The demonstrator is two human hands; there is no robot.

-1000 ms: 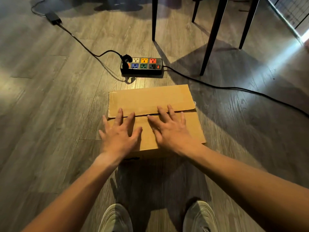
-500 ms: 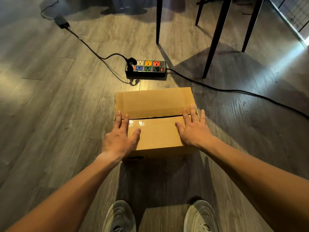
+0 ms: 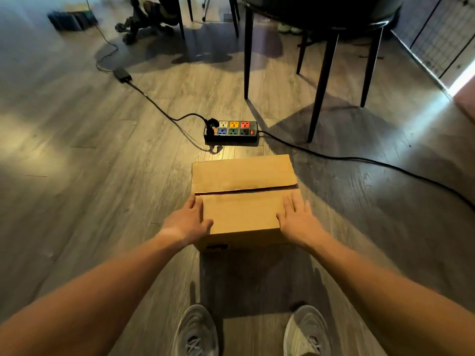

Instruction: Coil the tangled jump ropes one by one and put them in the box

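Legible text: none.
- Brown cardboard box (image 3: 241, 217): a black printed mark (image 3: 214, 247) is showing low on its near side, too blurred to read.
- Black power strip with coloured sockets (image 3: 231, 131): any lettering is appearing too small to make out.

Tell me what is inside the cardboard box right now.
Nothing inside shows. The cardboard box has both top flaps closed, leaving only a thin dark seam. The left hand and right hand rest at its sides. Its contents are covered.
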